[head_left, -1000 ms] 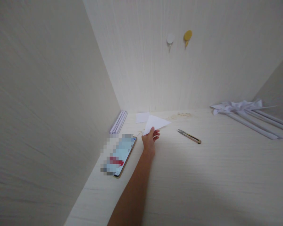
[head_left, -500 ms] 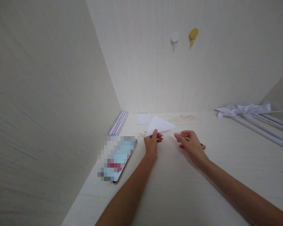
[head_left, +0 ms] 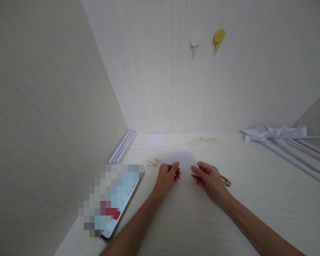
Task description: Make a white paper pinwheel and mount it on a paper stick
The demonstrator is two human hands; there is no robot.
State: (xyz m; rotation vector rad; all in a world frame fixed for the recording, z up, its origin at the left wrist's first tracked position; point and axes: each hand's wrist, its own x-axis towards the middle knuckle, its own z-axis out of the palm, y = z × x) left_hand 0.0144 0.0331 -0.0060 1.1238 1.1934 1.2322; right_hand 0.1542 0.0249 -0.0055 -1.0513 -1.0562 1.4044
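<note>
Folded white paper triangle [head_left: 183, 159] — location?
— Above the pale desk [head_left: 256, 199], pinched between your left hand [head_left: 167, 176] and right hand [head_left: 208, 179], fingers clamped on its near edge.
— Progress?
— One fold done, probably; finished white paper pinwheels [head_left: 277, 137] wait right.

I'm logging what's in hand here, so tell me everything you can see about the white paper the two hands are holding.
The paper is a plain white sheet, apparently folded into a triangle-like shape, and looks thin with no visible print. It is held just above the pale desk, tilted slightly. The left hand pinches its left corner and the right hand grips its right lower edge. It sits in front of a small white square sheet near the back wall, apart from it.
</note>
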